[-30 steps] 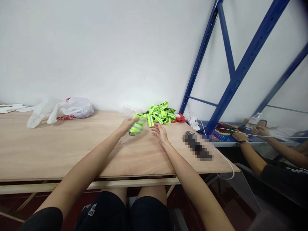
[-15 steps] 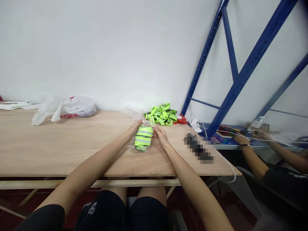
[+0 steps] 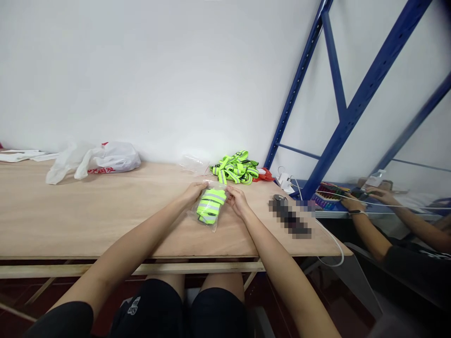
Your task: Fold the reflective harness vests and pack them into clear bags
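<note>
Clear bag (image 3: pixel 207 213), folded strap (image 3: pixel 213 198) inside, located between the two hands at the worktop (image 3: pixel 148 206). Left hand (image 3: pixel 193 192): fingers closed on bag's upper left edge. Right hand (image 3: pixel 238 201): fingertips pinching upper right edge, palm otherwise loosely open. White bag (image 3: pixel 121 158) far left; contents hidden.

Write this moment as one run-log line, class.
left grip: clear bag, upper left edge | right grip: clear bag, upper right edge | in bag: yellow-green striped bundle | beyond: strap pile near wall
</note>
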The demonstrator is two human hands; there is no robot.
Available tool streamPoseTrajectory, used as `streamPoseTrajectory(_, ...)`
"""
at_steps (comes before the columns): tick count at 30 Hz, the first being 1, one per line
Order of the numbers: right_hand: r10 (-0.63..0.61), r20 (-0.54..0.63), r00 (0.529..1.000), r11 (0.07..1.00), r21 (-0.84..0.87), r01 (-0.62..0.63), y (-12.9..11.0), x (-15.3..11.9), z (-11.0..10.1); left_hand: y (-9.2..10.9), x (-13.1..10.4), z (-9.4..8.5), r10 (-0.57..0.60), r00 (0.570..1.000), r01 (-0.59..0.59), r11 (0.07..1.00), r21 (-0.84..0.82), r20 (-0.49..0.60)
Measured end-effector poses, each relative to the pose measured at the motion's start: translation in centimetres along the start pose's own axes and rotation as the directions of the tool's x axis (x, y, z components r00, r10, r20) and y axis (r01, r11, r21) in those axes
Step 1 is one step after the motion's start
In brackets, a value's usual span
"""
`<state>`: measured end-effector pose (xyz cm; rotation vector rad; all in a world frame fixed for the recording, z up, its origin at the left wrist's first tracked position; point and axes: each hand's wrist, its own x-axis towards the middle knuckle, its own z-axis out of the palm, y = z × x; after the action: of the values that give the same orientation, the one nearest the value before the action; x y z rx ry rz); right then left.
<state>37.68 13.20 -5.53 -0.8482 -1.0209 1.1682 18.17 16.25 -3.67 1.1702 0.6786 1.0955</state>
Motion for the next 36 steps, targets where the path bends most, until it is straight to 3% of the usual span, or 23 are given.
streamPoseTrajectory(9,-0.129,-0.106,0.986,0.991,0.026,0.132,-1.1,0.9,-0.6,1.7,0.0,0.5,0.136,0.976,-0.132,0.991,-0.035,0.170)
streamPoseTrajectory(20,-0.068,-0.045,0.997,0.997,0.042,0.070,-1.4,-0.1,-0.9,1.9,-0.4,0.1,0.050,0.999,-0.050,0.991,0.127,0.000)
streamPoseTrajectory(36,-0.038,-0.046,0.998,0.999,-0.012,0.038,-1.2,0.0,-0.8,1.6,-0.4,-1.3,0.049,0.998,-0.043,0.989,0.141,-0.036)
